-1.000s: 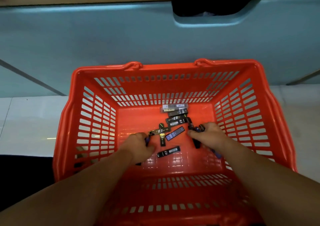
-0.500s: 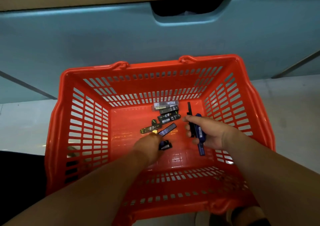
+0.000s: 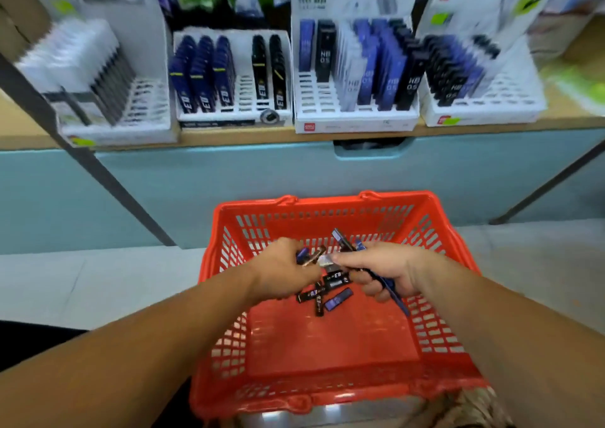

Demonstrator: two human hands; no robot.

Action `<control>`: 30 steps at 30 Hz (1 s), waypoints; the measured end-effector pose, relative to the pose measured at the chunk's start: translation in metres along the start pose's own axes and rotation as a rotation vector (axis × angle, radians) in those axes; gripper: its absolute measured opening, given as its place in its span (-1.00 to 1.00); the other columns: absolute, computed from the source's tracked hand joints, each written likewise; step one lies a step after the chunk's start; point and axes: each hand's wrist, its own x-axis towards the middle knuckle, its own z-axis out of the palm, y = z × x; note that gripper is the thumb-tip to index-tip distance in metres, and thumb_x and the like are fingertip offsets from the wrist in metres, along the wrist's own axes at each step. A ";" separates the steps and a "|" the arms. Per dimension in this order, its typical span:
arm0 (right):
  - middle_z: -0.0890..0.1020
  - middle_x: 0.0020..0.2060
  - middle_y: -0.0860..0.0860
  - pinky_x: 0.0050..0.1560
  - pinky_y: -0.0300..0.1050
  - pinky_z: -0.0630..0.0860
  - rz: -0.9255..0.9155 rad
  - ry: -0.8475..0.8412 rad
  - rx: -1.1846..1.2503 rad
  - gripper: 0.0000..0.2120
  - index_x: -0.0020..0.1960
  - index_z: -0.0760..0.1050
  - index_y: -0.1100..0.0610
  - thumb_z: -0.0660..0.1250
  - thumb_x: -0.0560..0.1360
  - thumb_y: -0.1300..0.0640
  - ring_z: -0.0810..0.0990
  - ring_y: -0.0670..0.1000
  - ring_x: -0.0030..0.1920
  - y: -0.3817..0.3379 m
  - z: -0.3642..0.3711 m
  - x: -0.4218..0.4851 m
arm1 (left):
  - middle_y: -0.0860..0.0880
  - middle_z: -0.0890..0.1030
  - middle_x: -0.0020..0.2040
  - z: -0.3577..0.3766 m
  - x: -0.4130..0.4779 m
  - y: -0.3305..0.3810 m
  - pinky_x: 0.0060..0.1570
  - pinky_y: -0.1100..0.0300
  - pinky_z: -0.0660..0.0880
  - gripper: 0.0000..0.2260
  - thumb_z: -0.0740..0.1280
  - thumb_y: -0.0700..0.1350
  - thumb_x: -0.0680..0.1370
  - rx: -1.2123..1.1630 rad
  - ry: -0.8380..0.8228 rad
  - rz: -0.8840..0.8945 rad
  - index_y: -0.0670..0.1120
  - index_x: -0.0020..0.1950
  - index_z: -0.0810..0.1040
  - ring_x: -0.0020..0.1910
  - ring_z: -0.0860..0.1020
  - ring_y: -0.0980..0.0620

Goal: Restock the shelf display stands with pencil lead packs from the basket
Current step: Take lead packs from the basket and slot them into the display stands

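One red basket (image 3: 327,390), four white display stands (image 3: 355,124), four lead packs (image 3: 337,277) lying on its floor.

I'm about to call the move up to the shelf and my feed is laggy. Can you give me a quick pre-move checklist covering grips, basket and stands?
1. Grip of left hand on the left-hand packs: ok, fingers curled round them.
2. Grip of right hand on the right-hand packs: ok, though one blue pack sticks out below the fist.
3. Free slots in the display stands: ok, front rows are empty in the two middle stands.
4. basket emptied: not ok, loose packs lie on its floor.
5. Held packs matched to a stand: cannot tell, the labels are blurred.
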 end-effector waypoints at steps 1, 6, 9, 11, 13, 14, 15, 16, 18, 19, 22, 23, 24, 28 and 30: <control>0.32 -0.48 -0.02 -0.49 -0.27 0.14 -0.025 -0.003 -0.045 -0.65 -0.25 0.40 0.01 0.37 0.59 -0.14 0.23 -0.06 -0.54 -0.014 0.003 -0.012 | -0.04 0.44 -0.46 -0.012 -0.010 0.012 -0.48 0.19 0.39 -0.80 0.39 -0.09 0.53 -0.025 0.005 0.014 -0.10 -0.24 0.45 -0.53 0.40 0.02; 0.43 -0.47 0.02 -0.47 -0.24 0.31 -0.114 0.038 -0.204 -0.66 -0.26 0.41 0.05 0.43 0.56 -0.07 0.42 -0.02 -0.51 -0.077 0.013 -0.078 | -0.18 0.56 -0.38 -0.075 -0.056 0.068 -0.47 0.21 0.47 -0.82 0.33 -0.11 0.56 -0.022 -0.022 0.085 -0.19 -0.17 0.52 -0.45 0.51 -0.03; 0.49 -0.43 0.00 -0.48 -0.22 0.42 -0.133 0.044 -0.298 -0.69 -0.27 0.47 0.02 0.40 0.59 -0.05 0.50 -0.01 -0.45 -0.119 0.013 -0.121 | -0.19 0.55 -0.42 -0.114 -0.076 0.098 -0.43 0.15 0.51 -0.93 0.30 -0.17 0.56 -0.112 -0.043 0.116 -0.14 -0.10 0.47 -0.51 0.54 -0.07; 0.49 -0.42 0.00 -0.47 -0.20 0.45 -0.173 0.061 -0.317 -0.63 -0.36 0.51 0.00 0.39 0.61 -0.03 0.51 0.00 -0.42 -0.143 0.016 -0.148 | -0.14 0.47 -0.43 -0.136 -0.085 0.117 -0.53 0.21 0.45 -0.89 0.30 -0.27 0.56 -0.173 0.002 0.150 -0.12 -0.07 0.39 -0.57 0.48 -0.02; 0.47 -0.40 0.01 -0.45 -0.18 0.48 -0.212 0.068 -0.313 -0.65 -0.35 0.52 -0.01 0.40 0.61 0.00 0.51 0.01 -0.41 -0.161 0.021 -0.169 | -0.14 0.45 -0.46 -0.156 -0.089 0.135 -0.58 0.26 0.35 -0.87 0.29 -0.31 0.55 -0.226 0.043 0.163 -0.13 -0.07 0.37 -0.59 0.43 -0.04; 0.47 -0.39 0.01 -0.44 -0.16 0.49 -0.226 0.071 -0.310 -0.72 -0.28 0.53 -0.01 0.40 0.60 0.01 0.49 0.01 -0.41 -0.167 0.025 -0.175 | -0.15 0.44 -0.47 -0.162 -0.089 0.141 -0.59 0.29 0.30 -0.87 0.28 -0.31 0.55 -0.248 0.059 0.163 -0.12 -0.08 0.37 -0.58 0.40 -0.06; 0.46 -0.39 0.02 -0.42 -0.15 0.51 -0.239 0.078 -0.298 -0.82 -0.17 0.54 0.01 0.39 0.61 0.04 0.47 0.00 -0.43 -0.170 0.027 -0.178 | -0.15 0.44 -0.45 -0.166 -0.086 0.145 -0.60 0.32 0.25 -0.86 0.27 -0.32 0.53 -0.275 0.071 0.167 -0.12 -0.10 0.36 -0.58 0.36 -0.04; 0.43 -0.39 0.02 -0.40 -0.13 0.53 -0.257 0.094 -0.263 -0.91 -0.07 0.53 0.04 0.37 0.61 0.08 0.43 0.00 -0.45 -0.171 0.030 -0.178 | -0.15 0.42 -0.42 -0.168 -0.083 0.149 -0.59 0.32 0.22 -0.84 0.27 -0.34 0.51 -0.311 0.089 0.169 -0.11 -0.12 0.36 -0.57 0.34 -0.02; 0.38 -0.42 0.02 -0.39 -0.12 0.53 -0.298 0.135 -0.159 -0.98 0.03 0.51 0.06 0.34 0.62 0.15 0.35 -0.02 -0.49 -0.165 0.029 -0.170 | -0.13 0.40 -0.37 -0.166 -0.070 0.151 -0.52 0.26 0.20 -0.83 0.29 -0.36 0.47 -0.444 0.111 0.176 -0.11 -0.13 0.39 -0.51 0.32 0.00; 0.37 -0.43 0.01 -0.42 -0.15 0.48 -0.308 0.162 -0.112 -0.97 0.03 0.50 0.06 0.34 0.62 0.17 0.32 -0.03 -0.50 -0.161 0.028 -0.163 | -0.10 0.39 -0.38 -0.163 -0.062 0.149 -0.50 0.23 0.20 -0.85 0.32 -0.35 0.49 -0.499 0.120 0.189 -0.12 -0.10 0.43 -0.49 0.32 0.00; 0.35 -0.45 0.00 -0.50 -0.26 0.26 -0.279 0.194 -0.071 -0.95 0.04 0.51 0.06 0.32 0.61 0.19 0.29 -0.05 -0.51 -0.159 0.023 -0.150 | 0.02 0.41 -0.49 -0.161 -0.047 0.146 -0.51 0.23 0.20 -0.87 0.45 -0.18 0.57 -0.551 0.090 0.246 -0.03 0.09 0.61 -0.52 0.30 0.04; 0.36 -0.44 0.01 -0.51 -0.28 0.23 -0.268 0.180 -0.069 -0.93 0.06 0.51 0.07 0.32 0.61 0.20 0.30 -0.05 -0.51 -0.160 0.019 -0.149 | 0.02 0.41 -0.50 -0.161 -0.045 0.145 -0.51 0.23 0.21 -0.86 0.47 -0.12 0.58 -0.547 0.054 0.271 0.02 0.12 0.64 -0.53 0.31 0.05; 0.36 -0.44 0.01 -0.52 -0.28 0.23 -0.270 0.155 -0.073 -0.92 0.07 0.51 0.08 0.31 0.61 0.22 0.31 -0.04 -0.51 -0.162 0.017 -0.149 | 0.01 0.41 -0.50 -0.161 -0.045 0.145 -0.50 0.23 0.23 -0.88 0.48 -0.07 0.58 -0.531 0.029 0.305 0.03 0.11 0.66 -0.53 0.31 0.05; 0.41 -0.44 0.02 -0.53 -0.25 0.25 -0.325 0.058 -0.159 -0.89 0.09 0.53 0.10 0.32 0.60 0.25 0.35 -0.03 -0.51 -0.172 0.010 -0.143 | -0.06 0.48 -0.42 -0.168 -0.038 0.143 -0.50 0.22 0.30 -0.86 0.49 -0.01 0.57 -0.426 -0.003 0.383 -0.05 0.00 0.63 -0.45 0.40 0.00; 0.48 -0.41 0.05 -0.54 -0.23 0.27 -0.377 0.060 -0.159 -0.89 0.10 0.55 0.13 0.36 0.58 0.25 0.36 -0.02 -0.51 -0.176 0.005 -0.138 | -0.15 0.54 -0.34 -0.173 -0.032 0.146 -0.50 0.21 0.30 -0.84 0.49 0.01 0.57 -0.409 0.000 0.372 -0.07 -0.02 0.61 -0.40 0.43 -0.05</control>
